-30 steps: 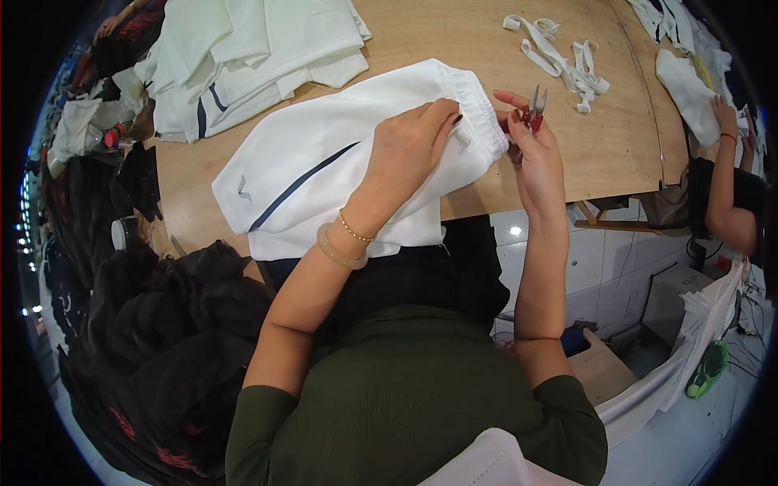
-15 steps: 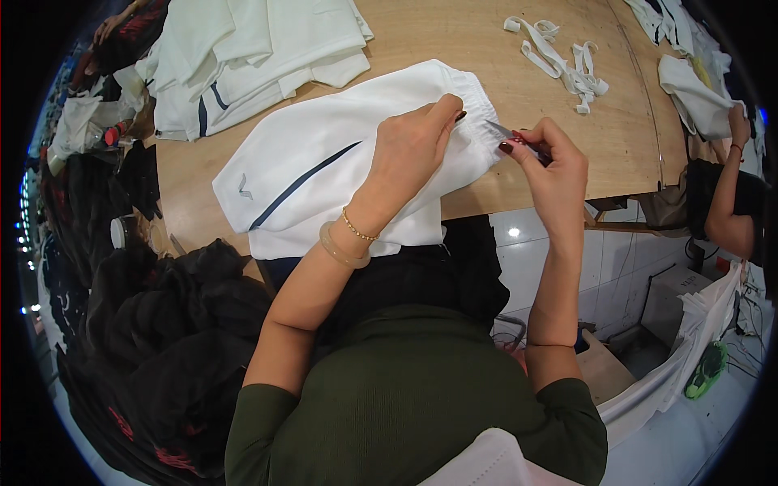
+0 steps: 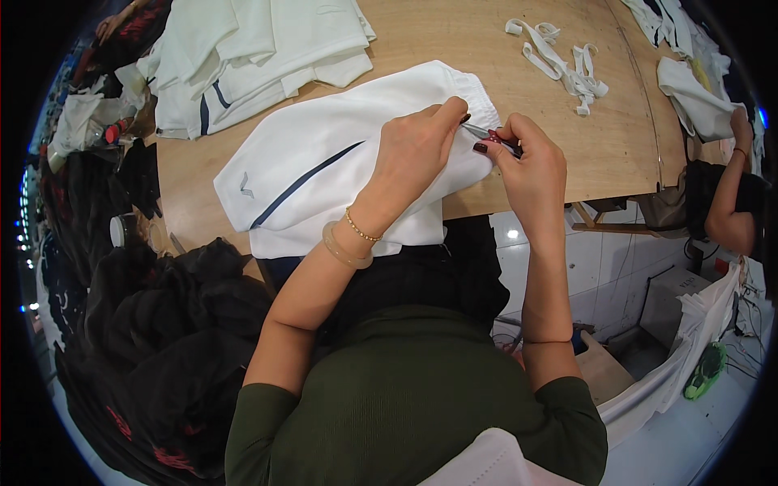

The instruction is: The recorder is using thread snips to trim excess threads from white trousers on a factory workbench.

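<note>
A white pair of shorts [image 3: 300, 130] with a dark blue stripe and a gathered elastic waistband [image 3: 480, 97] lies on the wooden table in front of me. My left hand [image 3: 417, 142] is over the shorts near the waistband, thumb and fingertips pinched together; what they hold is too small to make out. Just right of it, my right hand [image 3: 531, 158] grips small thread snips [image 3: 478, 130] with a dark handle. The pointed metal blades reach toward my left fingertips, above the waistband.
More white garments [image 3: 275, 49] are piled at the far left of the table [image 3: 454, 32]. White elastic strips [image 3: 559, 61] lie at the far right. Dark cloth [image 3: 170, 316] is heaped at my left. At the right edge, another person's arm [image 3: 733, 178] holds white fabric [image 3: 693, 93].
My right hand has moved left with the snips, bringing the blades up to my left fingertips. My left hand and the shorts have barely shifted.
</note>
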Tool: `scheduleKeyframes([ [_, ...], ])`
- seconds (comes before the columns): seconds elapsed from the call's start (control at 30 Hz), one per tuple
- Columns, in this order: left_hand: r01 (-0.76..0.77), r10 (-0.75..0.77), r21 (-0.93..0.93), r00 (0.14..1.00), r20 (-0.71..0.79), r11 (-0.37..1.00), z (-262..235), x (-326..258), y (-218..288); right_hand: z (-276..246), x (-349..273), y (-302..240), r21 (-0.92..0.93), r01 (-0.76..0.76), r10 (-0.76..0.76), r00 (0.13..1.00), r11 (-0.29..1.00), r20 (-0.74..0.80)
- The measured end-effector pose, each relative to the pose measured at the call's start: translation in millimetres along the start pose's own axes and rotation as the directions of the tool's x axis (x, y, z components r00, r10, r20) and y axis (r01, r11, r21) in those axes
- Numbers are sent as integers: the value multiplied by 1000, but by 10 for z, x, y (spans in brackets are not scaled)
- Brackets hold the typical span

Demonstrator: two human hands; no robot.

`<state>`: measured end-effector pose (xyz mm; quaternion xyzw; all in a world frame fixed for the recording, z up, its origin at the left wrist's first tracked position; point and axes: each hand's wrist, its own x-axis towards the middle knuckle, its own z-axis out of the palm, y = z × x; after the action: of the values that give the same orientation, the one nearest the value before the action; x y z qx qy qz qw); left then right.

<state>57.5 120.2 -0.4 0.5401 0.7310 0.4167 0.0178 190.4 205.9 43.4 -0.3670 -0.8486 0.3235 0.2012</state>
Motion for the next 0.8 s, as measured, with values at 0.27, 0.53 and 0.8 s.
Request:
scheduleKeyframes([
  [0.27, 274, -344, -307, 917, -203, 911, -502, -24, -277, -103, 90, 241, 335, -53, 106, 984, 941, -144],
  [0.53, 534, -263, 373, 775, -575, 758, -1524, -1080, -913, -315, 119, 583, 424, -224, 317, 934, 877, -162],
  [0.8, 400, -393, -13, 894, -217, 917, -981, -1432, -219, -79, 150, 409, 415, -235, 289, 955, 879, -70],
])
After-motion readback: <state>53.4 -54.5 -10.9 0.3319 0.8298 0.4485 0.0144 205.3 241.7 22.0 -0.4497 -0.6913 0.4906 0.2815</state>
